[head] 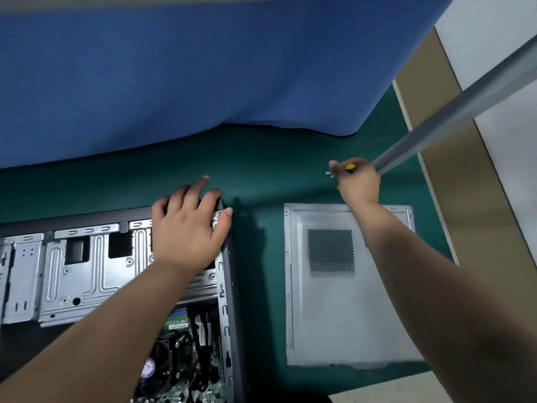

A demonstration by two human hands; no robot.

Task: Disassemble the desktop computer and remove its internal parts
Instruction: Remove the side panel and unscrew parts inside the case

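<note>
So the desktop computer (122,274) is lying on its side at the lower left of the green worktop (261,170), open side up, so you can look straight into the metal drive cage and, lower down, the motherboard (186,359) with its fan and a bunch of black cables. The left hand (189,228) rests flat on the far right corner of the case, fingers (200,184) straight and spread out, with the tips reaching over the far edge and the thumb hanging over the right side, not really gripping anything. Just to the right of the case, with a gap of green between them, the removed side panel (343,301) lies flat, inner face up, with a perforated vent patch near its far end. The right hand (357,181) is reaching past the far edge of that panel, fingers curled round a screwdriver (350,167); only the yellow butt of the handle pokes out. Right beside that hand sit a few tiny screws (329,173) on the worktop. Blue cloth (203,68) hangs across the back, and a grey metal pole (465,112) runs diagonally at the upper right.
</note>
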